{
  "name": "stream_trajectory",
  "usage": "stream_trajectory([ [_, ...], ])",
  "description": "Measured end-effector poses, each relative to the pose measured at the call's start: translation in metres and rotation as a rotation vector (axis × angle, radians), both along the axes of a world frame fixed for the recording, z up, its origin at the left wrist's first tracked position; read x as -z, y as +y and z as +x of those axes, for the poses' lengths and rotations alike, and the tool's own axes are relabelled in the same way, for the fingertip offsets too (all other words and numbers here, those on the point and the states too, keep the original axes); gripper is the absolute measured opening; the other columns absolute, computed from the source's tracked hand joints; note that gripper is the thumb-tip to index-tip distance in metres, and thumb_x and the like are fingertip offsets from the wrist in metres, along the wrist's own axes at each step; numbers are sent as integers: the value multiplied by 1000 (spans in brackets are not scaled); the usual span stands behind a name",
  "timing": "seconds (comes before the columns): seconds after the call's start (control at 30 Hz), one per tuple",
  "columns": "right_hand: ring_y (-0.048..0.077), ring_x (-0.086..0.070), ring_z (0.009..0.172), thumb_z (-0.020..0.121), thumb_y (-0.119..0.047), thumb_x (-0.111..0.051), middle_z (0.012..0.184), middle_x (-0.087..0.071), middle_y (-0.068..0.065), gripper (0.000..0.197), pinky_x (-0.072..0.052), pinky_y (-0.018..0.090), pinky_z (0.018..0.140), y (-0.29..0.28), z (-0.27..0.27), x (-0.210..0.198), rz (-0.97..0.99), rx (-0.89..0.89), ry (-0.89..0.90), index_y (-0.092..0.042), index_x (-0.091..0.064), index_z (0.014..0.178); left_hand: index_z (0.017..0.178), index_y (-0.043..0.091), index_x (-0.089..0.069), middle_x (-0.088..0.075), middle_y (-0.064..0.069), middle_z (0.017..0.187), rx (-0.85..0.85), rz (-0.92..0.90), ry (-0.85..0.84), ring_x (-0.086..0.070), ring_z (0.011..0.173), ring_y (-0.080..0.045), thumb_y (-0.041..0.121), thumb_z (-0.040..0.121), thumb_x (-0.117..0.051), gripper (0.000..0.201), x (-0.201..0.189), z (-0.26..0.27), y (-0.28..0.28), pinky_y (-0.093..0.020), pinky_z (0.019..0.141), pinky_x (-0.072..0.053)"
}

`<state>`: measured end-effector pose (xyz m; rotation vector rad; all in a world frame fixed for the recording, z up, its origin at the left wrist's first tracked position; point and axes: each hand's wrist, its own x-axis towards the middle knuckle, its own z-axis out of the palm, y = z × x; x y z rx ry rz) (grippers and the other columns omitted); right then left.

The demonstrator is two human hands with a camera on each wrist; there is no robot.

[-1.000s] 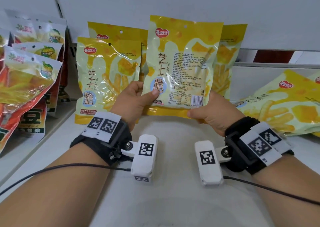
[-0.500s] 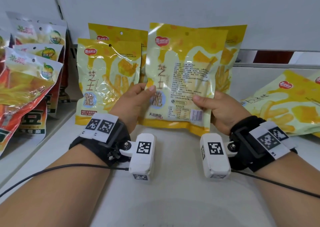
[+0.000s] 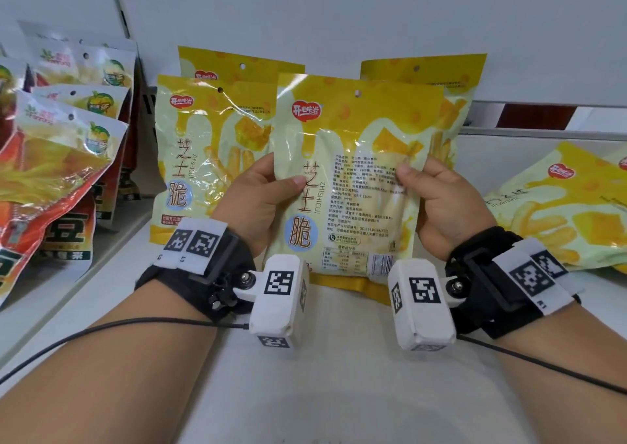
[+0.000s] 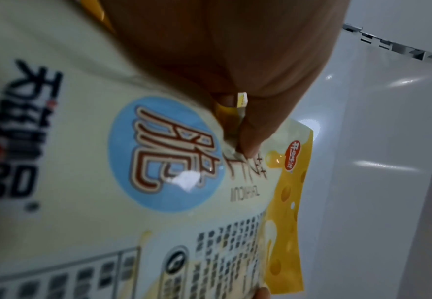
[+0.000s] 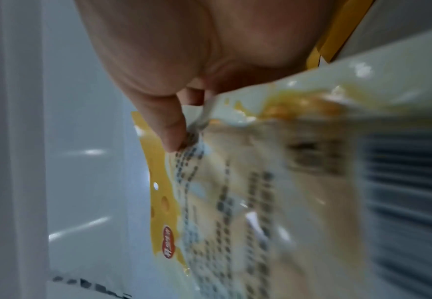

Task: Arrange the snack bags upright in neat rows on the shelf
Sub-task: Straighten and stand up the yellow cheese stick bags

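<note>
Presently, red bags stand at 9 o'clock on the shelf. Left hand pinches the held bag at its left edge, thumb in front. The bag is upright at centre, before two standing yellow bags. Right hand pinches its right edge. A flat bag lies at 3 o'clock.

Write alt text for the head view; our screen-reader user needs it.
Two hands, left hand and right hand, hold a yellow snack bag upright on a white shelf, in front of more yellow bags standing behind it. Orange bags lean at left.
</note>
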<state>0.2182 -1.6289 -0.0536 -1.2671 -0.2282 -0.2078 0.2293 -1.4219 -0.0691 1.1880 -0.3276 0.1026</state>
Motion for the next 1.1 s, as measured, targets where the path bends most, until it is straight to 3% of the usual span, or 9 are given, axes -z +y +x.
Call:
stream_trajectory([
  [0.17,17,-69,91,93,-9,-48,92,-74,1,21,-56,34,83,-4,-3,-10,150,-17,-41,-14,-68,96,86,15,-73,-74,-8,80,14,-56,30,-70,71,-23,-7,85,-51,30,-1,0,-3,-35,66,-59],
  [0.37,28,-62,110,94,-9,-45,111,-66,13,23,-51,43,92,-5,-7,-13,200,-28,-16,-6,-62,109,93,16,-71,-74,-9,92,-9,-97,56,-70,85,-27,14,91,-51,21,-1,-5,-10,-45,82,-57],
  [0.47,22,-65,98,93,-9,-49,104,-69,8,18,-53,37,88,-7,-7,-13,183,8,2,-12,-63,105,94,15,-70,-75,-8,89,-27,-117,64,-71,81,-25,13,94,-48,22,-2,-7,-11,-40,72,-59],
  [0.63,12,-48,62,85,-10,-61,72,-54,-3,13,-41,24,54,-7,-13,-12,-55,337,59,-20,-56,80,105,12,-63,-72,-11,94,-50,-197,94,-70,83,-26,16,98,-44,22,-13,-12,-11,-42,71,-58],
  [0.73,11,-46,55,84,-17,-66,66,-54,-3,12,-38,22,51,2,-26,-20,-152,194,59,-19,-57,76,120,7,-58,-67,-18,110,22,-264,105,-68,96,-32,21,98,-41,32,-21,-20,-17,-48,76,-57],
  [0.83,11,-57,74,54,-57,-70,85,-60,-4,57,-45,24,57,9,-42,-27,-348,19,79,-24,-56,99,136,6,-48,-58,-21,130,175,-162,89,-56,119,-36,41,91,-40,57,-29,-30,-27,-56,98,-44],
  [0.9,10,-59,92,42,-67,-65,100,-58,-6,87,-49,27,68,8,-50,-28,-495,21,63,-30,-46,118,131,15,-56,-57,-13,135,259,15,24,-48,129,-31,57,84,-33,67,-31,-35,-34,-55,105,-35],
  [1.0,9,-57,107,62,-55,-75,115,-59,-11,74,-49,33,88,-4,-59,-28,-671,70,13,-33,-43,125,108,27,-71,-65,-1,125,333,141,4,-54,124,-18,70,74,-28,70,-31,-40,-49,-40,98,-44],
  [1.1,17,-61,101,80,-33,-66,108,-65,-4,41,-51,39,88,-23,-63,-29,-824,180,90,-25,-55,119,103,25,-72,-68,0,119,359,223,3,-59,117,-15,72,72,-25,73,-34,-41,-65,-36,92,-46],
])
